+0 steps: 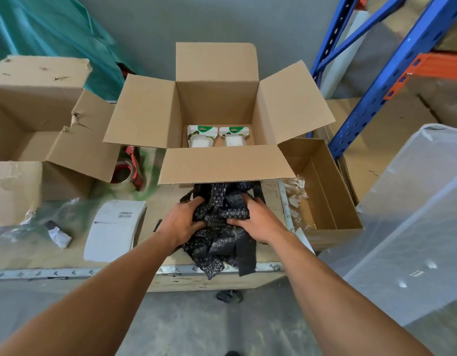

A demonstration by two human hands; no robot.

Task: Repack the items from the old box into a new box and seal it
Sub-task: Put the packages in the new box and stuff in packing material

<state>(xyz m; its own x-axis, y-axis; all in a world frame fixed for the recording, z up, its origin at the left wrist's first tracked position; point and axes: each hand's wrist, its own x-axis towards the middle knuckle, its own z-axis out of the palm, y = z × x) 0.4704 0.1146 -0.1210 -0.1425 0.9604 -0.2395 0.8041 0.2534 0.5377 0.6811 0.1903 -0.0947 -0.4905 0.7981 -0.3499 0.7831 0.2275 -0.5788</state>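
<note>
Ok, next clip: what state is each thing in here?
new box: open, all four flaps spread, two packages on its floor.
old box: open, flap torn.
black bubble wrap: bunched at the table edge, gripped from both sides.
left hand: grips the wrap.
right hand: grips the wrap.
tape dispenser: lying between the two boxes, untouched.

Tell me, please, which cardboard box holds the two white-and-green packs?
The clean middle box, flaps spread; the left box is torn, the right box shallow.
</note>
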